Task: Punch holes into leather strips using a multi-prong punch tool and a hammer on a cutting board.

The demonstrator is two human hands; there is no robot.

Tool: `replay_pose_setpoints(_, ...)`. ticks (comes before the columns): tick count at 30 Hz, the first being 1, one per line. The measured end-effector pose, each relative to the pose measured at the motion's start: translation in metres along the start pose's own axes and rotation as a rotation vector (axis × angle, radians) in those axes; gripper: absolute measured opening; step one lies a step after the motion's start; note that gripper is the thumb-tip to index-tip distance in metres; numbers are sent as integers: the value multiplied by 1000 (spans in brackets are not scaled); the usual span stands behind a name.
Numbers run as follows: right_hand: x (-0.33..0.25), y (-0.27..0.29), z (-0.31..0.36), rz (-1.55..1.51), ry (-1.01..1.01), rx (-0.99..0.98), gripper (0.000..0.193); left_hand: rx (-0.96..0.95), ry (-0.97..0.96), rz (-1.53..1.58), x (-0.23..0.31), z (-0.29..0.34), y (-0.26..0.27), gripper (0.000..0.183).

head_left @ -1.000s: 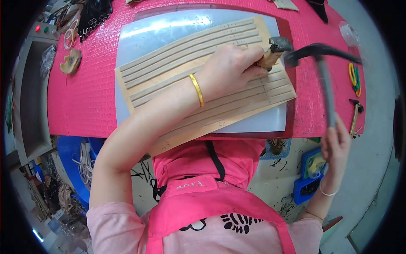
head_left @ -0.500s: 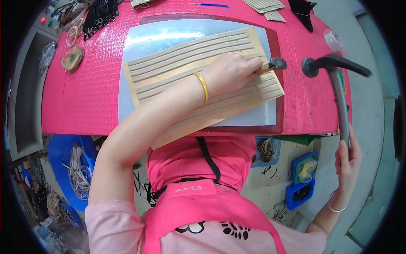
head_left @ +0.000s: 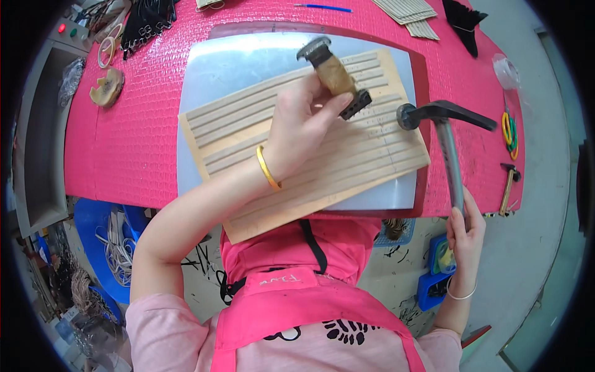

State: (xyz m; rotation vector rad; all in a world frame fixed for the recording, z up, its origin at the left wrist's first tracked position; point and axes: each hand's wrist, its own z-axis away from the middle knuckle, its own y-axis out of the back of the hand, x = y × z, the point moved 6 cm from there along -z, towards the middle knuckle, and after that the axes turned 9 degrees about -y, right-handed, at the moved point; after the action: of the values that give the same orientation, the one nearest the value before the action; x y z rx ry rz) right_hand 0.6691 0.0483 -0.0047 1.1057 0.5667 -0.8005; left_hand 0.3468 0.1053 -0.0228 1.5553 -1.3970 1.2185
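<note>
My left hand (head_left: 302,121) is closed around a hole punch (head_left: 335,75) with a tan taped middle, a dark flared head and a black toothed end. It is tilted above a tan board (head_left: 201,146) that carries rows of beige strips (head_left: 347,149) with small marks near their right ends. In my right hand (head_left: 466,226) is the grey handle of a hammer (head_left: 449,158). The hammer's black head is raised near the board's right edge, apart from the punch. Beneath the board lies a white sheet (head_left: 238,53) on a dark red slab (head_left: 419,80).
A pink-covered table (head_left: 136,142) carries a blue pen (head_left: 323,8), black straps (head_left: 149,25), tape rolls (head_left: 106,52), more strips (head_left: 406,11) and a clear cup (head_left: 505,71). Scissors (head_left: 509,133) and a small hammer (head_left: 509,189) lie right. Below left stands a blue bin (head_left: 99,239).
My left hand has turned and lifted the punch off the strips, so its toothed end now shows. The hammer in my right hand has moved left, and the view has shifted slightly.
</note>
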Motion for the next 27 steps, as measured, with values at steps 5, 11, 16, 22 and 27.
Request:
replay_pose_setpoints(5,-29,-39,-4,-381,-73,-234,42,-1,-14,-42,-23,-15,10,14)
replay_pose_setpoints(11,-39,-122,6,-633,-284,-593,35,-44,62,-75,-31,-42,17,16)
replay_pose_setpoints(16,-75,-156,-10,-718,-125,-628,29,-85,147,168,-43,-76,34,21)
replay_pose_setpoints(22,-107,-166,-34,-911,-93,-679,35,53,136,41,-43,-127,63,21)
replay_pose_setpoints(27,-89,-97,-26,-851,5,-272,42,-41,-120,59,19,-102,45,21)
